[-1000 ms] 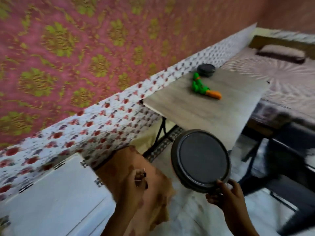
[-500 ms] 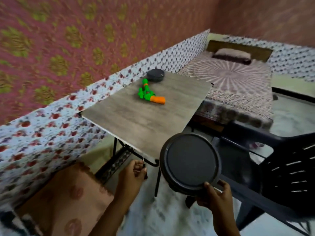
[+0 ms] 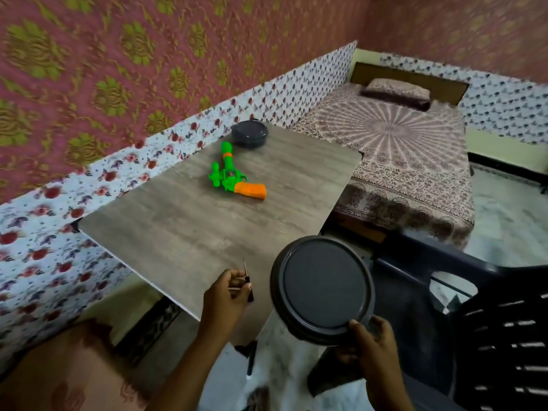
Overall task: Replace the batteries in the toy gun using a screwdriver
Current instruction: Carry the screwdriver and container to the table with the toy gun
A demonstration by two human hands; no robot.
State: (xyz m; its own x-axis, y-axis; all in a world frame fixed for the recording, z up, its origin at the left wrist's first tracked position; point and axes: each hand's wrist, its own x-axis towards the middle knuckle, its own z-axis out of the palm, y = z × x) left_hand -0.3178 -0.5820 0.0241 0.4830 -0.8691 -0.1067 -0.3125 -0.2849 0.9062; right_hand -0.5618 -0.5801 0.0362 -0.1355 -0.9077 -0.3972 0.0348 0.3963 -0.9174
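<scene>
Table (image 3: 184,232): toy gun (image 3: 234,176) nr far edge, no writing I can read; my left hand (image 3: 226,295) pinches screwdriver (image 3: 247,278), right hand (image 3: 370,342) grips lid (image 3: 323,287).

Screwdriver (image 3: 247,280) handle mostly hidden in left hand (image 3: 226,295); chair (image 3: 489,336) cut by right edge.

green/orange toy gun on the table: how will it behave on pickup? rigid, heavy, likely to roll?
The toy gun looks like moulded plastic, so probably stiff and light for its size. It lies flat on its side on the table, with its orange grip and side parts sticking out, so it likely slides rather than rolls. The glossy surface may be slightly slippery.
</scene>
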